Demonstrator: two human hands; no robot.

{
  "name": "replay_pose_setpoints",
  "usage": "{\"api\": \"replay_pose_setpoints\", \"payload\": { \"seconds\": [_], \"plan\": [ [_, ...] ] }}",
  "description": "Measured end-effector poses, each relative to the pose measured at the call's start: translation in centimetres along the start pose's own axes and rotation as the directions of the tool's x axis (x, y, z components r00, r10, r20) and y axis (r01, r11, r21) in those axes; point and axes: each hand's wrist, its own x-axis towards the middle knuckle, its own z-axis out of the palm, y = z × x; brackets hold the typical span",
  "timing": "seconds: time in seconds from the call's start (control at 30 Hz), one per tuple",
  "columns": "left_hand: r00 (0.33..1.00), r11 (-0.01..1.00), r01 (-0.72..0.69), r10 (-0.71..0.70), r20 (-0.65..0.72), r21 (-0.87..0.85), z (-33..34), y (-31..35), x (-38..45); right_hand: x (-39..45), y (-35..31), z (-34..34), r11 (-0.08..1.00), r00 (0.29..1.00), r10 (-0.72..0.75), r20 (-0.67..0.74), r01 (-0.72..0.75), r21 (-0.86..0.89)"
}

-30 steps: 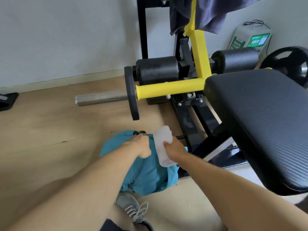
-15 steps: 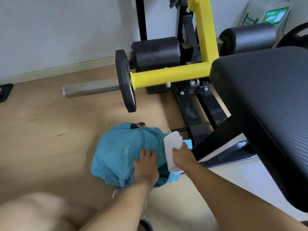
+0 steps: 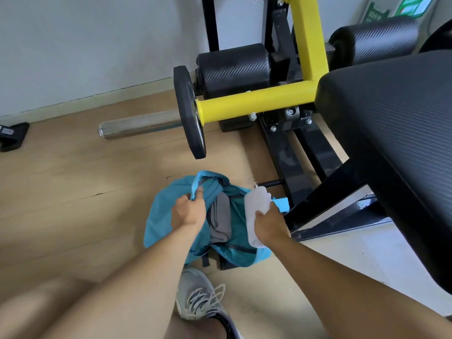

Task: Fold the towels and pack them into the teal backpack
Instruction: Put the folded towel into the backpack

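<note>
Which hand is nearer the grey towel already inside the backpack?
Left. The left hand grips the backpack rim right beside the grey towel; the right hand holds the white towel farther off.

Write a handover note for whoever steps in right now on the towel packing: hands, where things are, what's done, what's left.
Left hand grips the backpack's opening edge, holding it open on the floor.
Right hand holds the folded white towel just above the opening, at its right side.
Done: a folded grey towel already lies inside.
Left: lower the white towel in beside the grey one. No other towels are in view.
</note>
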Motion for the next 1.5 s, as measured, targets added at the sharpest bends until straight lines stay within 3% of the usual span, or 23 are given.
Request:
{"api": "replay_pose_setpoints", "payload": {
  "seconds": [0.13,0.27,0.4,0.53,0.6,0.7,0.77,0.87,0.93,1.07,1.13,1.23,1.33,1.4,1.5],
  "plan": [
    [0.976,0.981,-0.183,0.190,-0.103,0.069,0.6,-0.7,-1.3,-0.2,-1.6,1.5,0.967,0.998,-0.059,0.015,0.054,0.250],
    [0.965,0.966,-0.249,0.253,-0.072,0.061,0.8,-1.4,-2.4,0.1,-3.7,3.5,0.908,0.990,-0.064,0.128,0.004,0.419],
    [0.957,0.955,-0.289,0.289,0.010,0.066,0.6,-2.2,-3.3,-0.4,-4.4,5.4,0.892,0.990,-0.056,0.132,-0.009,0.451],
    [0.896,0.868,-0.444,0.433,0.100,0.222,0.5,-2.5,-4.5,1.9,-2.7,7.5,0.885,0.980,-0.114,0.163,0.025,0.466],
    [0.851,0.805,-0.525,0.498,0.167,0.278,1.0,-2.2,-5.3,2.3,-2.1,7.3,0.920,0.962,-0.183,0.203,0.095,0.380],
    [0.867,0.825,-0.498,0.475,0.150,0.266,2.0,-1.9,-5.7,0.7,-2.1,5.3,0.950,0.962,-0.188,0.195,0.128,0.285],
    [0.892,0.875,-0.452,0.446,0.073,0.172,2.4,-1.8,-5.5,0.3,-1.9,4.5,0.959,0.988,-0.138,0.062,0.118,0.258],
    [0.903,0.898,-0.429,0.429,0.015,0.099,2.3,-1.7,-5.3,0.1,-1.0,4.1,0.998,0.995,-0.067,-0.075,0.066,-0.011],
    [0.898,0.893,-0.438,0.439,0.021,0.097,2.2,-1.6,-5.4,0.4,-0.3,4.4,0.996,0.999,-0.041,0.000,0.041,-0.083],
    [0.905,0.897,-0.423,0.411,0.106,0.128,2.7,-2.2,-5.2,0.8,-0.5,4.9,0.995,0.976,-0.010,0.219,-0.013,0.103],
    [0.903,0.890,-0.410,0.366,0.224,0.199,3.3,-2.5,-5.1,0.8,-0.4,4.9,0.998,0.973,-0.060,0.222,0.063,-0.007],
    [0.878,0.869,-0.439,0.359,0.317,0.230,4.0,-2.6,-5.2,0.3,0.4,4.3,0.947,0.977,-0.214,0.012,0.211,-0.244],
    [0.866,0.843,-0.472,0.388,0.316,0.259,4.5,-2.3,-5.1,-1.3,1.3,3.1,0.851,0.897,-0.390,-0.209,0.264,-0.453],
    [0.854,0.812,-0.495,0.389,0.344,0.309,5.0,-2.4,-4.9,-2.1,2.2,2.9,0.848,0.904,-0.349,-0.246,0.193,-0.494],
    [0.835,0.785,-0.518,0.376,0.403,0.340,5.4,-2.6,-4.7,-3.0,3.6,2.8,0.907,0.974,-0.174,-0.146,0.101,-0.409]
  ]
}}
